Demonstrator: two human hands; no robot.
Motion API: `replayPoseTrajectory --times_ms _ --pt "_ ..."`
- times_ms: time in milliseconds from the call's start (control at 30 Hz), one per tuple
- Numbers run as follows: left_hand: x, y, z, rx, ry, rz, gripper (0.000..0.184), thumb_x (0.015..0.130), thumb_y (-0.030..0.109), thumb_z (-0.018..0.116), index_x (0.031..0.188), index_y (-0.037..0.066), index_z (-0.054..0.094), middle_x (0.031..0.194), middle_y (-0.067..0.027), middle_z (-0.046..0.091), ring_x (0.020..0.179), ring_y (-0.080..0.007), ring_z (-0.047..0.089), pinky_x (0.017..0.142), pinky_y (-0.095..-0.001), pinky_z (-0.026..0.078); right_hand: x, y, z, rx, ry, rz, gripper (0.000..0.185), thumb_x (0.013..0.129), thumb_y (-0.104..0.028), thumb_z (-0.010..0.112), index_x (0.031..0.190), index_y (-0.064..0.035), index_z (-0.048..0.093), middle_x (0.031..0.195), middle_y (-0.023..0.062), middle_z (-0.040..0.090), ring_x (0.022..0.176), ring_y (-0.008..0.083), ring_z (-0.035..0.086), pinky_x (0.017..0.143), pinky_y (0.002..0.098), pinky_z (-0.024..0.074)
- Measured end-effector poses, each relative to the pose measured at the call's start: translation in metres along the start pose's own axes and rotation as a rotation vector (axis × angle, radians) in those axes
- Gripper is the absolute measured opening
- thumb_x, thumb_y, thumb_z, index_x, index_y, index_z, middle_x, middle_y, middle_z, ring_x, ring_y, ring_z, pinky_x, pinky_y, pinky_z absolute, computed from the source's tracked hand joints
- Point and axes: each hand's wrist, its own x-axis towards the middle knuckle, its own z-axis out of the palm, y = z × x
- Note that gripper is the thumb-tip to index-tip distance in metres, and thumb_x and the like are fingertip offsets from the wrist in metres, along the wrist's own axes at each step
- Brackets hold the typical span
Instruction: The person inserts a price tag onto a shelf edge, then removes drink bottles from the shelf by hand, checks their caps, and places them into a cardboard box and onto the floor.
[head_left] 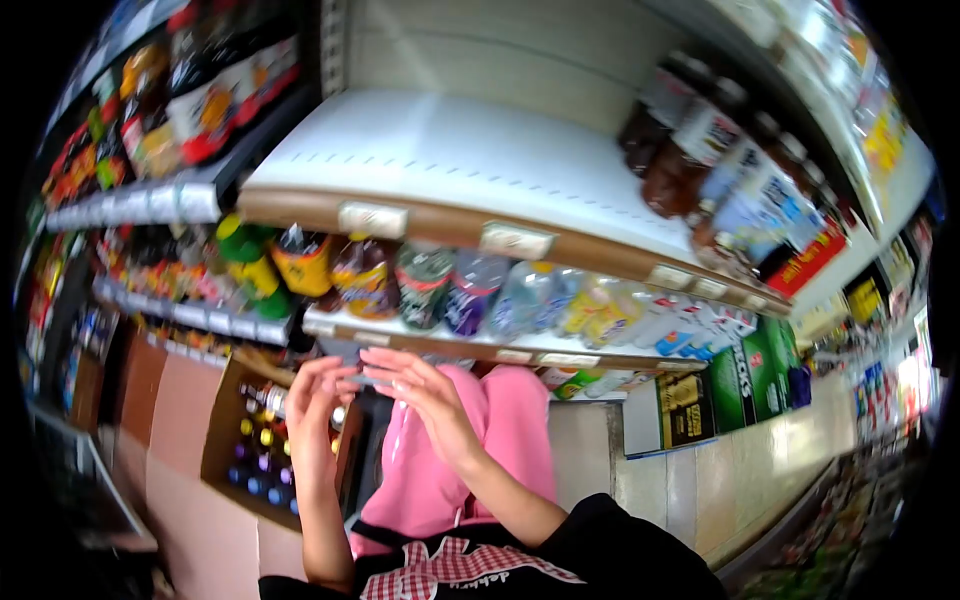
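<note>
- Shelf (pixel 420 150): faces you; lower bottles (pixel 465 292) stand labels outward, presumably for display.
- Box (pixel 222 430): near your left leg; boxed bottles (pixel 262 463) stand upright, likely for easy reach.
- Your right hand (pixel 428 395), left hand (pixel 314 410): loosely open, empty, fingertips close.

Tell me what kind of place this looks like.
Probably a grocery or convenience store. Rows of drink bottles line the shelves, label tags run along the shelf edges, and an open carton of bottles sits low in front.
</note>
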Motion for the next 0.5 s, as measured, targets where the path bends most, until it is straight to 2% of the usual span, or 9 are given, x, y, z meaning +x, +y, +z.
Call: replayPoseTrajectory --times_ms 133,200,300,400,500 --pt "-0.006 0.026 0.068 0.043 -0.245 0.113 0.025 0.091 0.007 0.057 0.113 -0.004 0.059 0.103 -0.0125 0.067 0.092 -0.0154 0.062 0.085 -0.0267 0.047 -0.023 -0.062 -0.016 -0.033 0.099 -0.196 0.048 0.094 -0.022 0.051 0.133 0.0055 0.047 0.139 0.0211 0.05 0.128 0.0272 0.05 0.109 0.0406 0.0361" --pt "-0.01 0.04 0.103 0.047 -0.376 0.126 0.023 0.089 -0.003 0.055 0.111 -0.005 0.059 0.104 -0.0131 0.067 0.096 -0.0162 0.063 0.09 -0.0289 0.048 -0.038 -0.088 -0.024 -0.007 0.134 -0.294 0.047 0.094 -0.019 0.052 0.133 0.006 0.048 0.141 0.0186 0.048 0.129 0.0248 0.048 0.109 0.0389 0.0343" --pt "-0.008 0.047 0.148 0.091 -0.57 0.195 0.02 0.089 -0.003 0.057 0.109 -0.003 0.061 0.105 -0.0109 0.068 0.098 -0.016 0.064 0.09 -0.0292 0.048 -0.057 -0.119 -0.039 -0.055 0.193 -0.457 0.047 0.092 -0.016 0.052 0.134 0.0063 0.048 0.143 0.0187 0.046 0.13 0.0253 0.046 0.111 0.039 0.0325" --pt "0.001 0.058 0.199 0.193 -0.703 0.3 0.018 0.089 0.004 0.062 0.105 -0.004 0.063 0.105 -0.0102 0.068 0.093 -0.0144 0.064 0.082 -0.0269 0.049 -0.072 -0.142 -0.056 -0.105 0.286 -0.613 0.049 0.089 -0.014 0.053 0.134 0.0062 0.048 0.144 0.0215 0.044 0.133 0.0281 0.043 0.112 0.0409 0.0309" --pt "0.019 0.066 0.25 0.303 -0.756 0.477 0.016 0.088 0.007 0.064 0.102 -0.001 0.066 0.094 -0.0064 0.067 0.086 -0.012 0.061 0.069 -0.0262 0.048 -0.083 -0.158 -0.069 -0.143 0.432 -0.739 0.05 0.089 -0.015 0.054 0.134 0.0054 0.048 0.146 0.0222 0.042 0.135 0.0297 0.041 0.112 0.0425 0.0308"
